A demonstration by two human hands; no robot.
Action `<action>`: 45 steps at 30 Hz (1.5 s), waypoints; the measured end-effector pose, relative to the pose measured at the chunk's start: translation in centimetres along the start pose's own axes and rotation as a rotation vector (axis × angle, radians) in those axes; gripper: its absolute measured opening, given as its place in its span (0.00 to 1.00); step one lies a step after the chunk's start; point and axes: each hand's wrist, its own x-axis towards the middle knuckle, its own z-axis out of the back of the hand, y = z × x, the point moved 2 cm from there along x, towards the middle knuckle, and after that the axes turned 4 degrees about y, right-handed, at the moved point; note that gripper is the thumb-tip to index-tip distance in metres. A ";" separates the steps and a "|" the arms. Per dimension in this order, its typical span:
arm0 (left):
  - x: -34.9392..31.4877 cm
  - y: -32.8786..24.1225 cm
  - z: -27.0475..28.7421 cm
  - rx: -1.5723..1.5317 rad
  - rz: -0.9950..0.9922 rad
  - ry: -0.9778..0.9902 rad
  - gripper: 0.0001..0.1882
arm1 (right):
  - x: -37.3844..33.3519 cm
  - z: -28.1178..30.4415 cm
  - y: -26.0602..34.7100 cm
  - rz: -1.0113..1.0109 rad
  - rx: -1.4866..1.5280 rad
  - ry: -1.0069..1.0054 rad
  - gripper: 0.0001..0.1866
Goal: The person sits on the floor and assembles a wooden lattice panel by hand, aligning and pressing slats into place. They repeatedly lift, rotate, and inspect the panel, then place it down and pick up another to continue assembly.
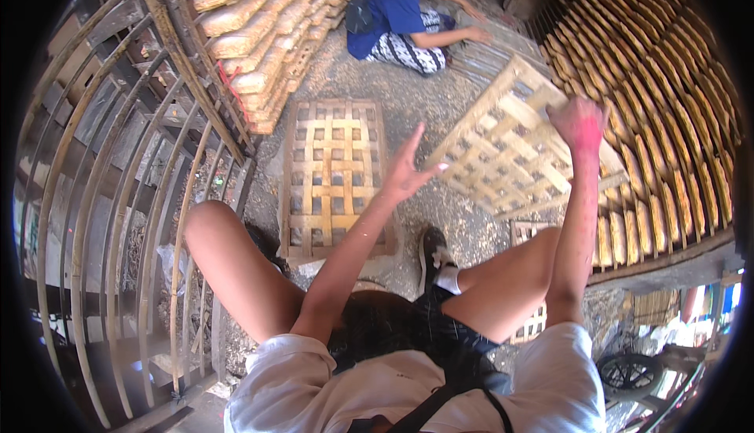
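Note:
My right hand (580,123), closed, grips the upper edge of a woven bamboo lattice panel (514,146). The panel is raised and tilted between my right side and the stack of trays. My left hand (406,172) is open, thumb and fingers spread, just off the panel's left edge; I see no contact. On the ground in front of me lies a framed lattice tray (328,174), long side running away from me. My left forearm crosses above its near right corner.
A person in a blue shirt (393,13) sits ahead, hands over wooden slats (506,44). Stacked trays rise at the far left (267,25) and right (660,103). A bamboo slat fence (118,221) stands at my left. Another lattice tray (532,327) shows partly beneath my right leg.

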 end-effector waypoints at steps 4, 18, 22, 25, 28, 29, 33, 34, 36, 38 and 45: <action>3.2 -1.8 -1.8 0.101 0.018 0.095 0.48 | -3.9 0.2 0.3 -0.008 0.137 0.024 0.30; -3.7 4.7 -7.1 0.161 0.214 0.309 0.33 | -6.5 -0.9 0.7 0.092 0.207 -0.091 0.23; -6.0 6.3 -7.9 0.203 0.259 0.172 0.30 | -7.5 -2.0 2.1 0.130 0.269 0.013 0.20; -6.7 7.4 -8.2 0.212 0.333 0.207 0.31 | -7.9 -2.7 2.3 0.112 0.297 0.144 0.23; -6.9 8.2 -8.7 0.211 0.411 0.235 0.41 | -7.9 -3.0 2.1 0.141 0.328 0.129 0.22; -7.0 8.4 -8.9 0.218 0.457 0.249 0.45 | -7.9 -3.2 2.3 0.161 0.334 0.116 0.22; -6.7 8.6 -9.2 0.169 0.380 0.198 0.45 | -7.3 -4.1 2.9 0.170 0.301 0.113 0.19; -6.7 8.6 -9.2 0.181 0.364 0.199 0.44 | -7.2 -4.4 3.4 0.173 0.322 0.129 0.19; -6.7 8.6 -9.2 0.227 0.405 0.203 0.42 | -7.1 -4.7 3.9 0.188 0.281 0.160 0.25; -6.7 8.6 -9.4 0.251 0.461 0.194 0.41 | -7.3 -4.4 4.4 0.197 0.325 0.049 0.19; -6.1 8.2 -8.5 0.148 0.255 0.056 0.40 | -7.7 -3.8 5.1 0.219 0.271 0.041 0.20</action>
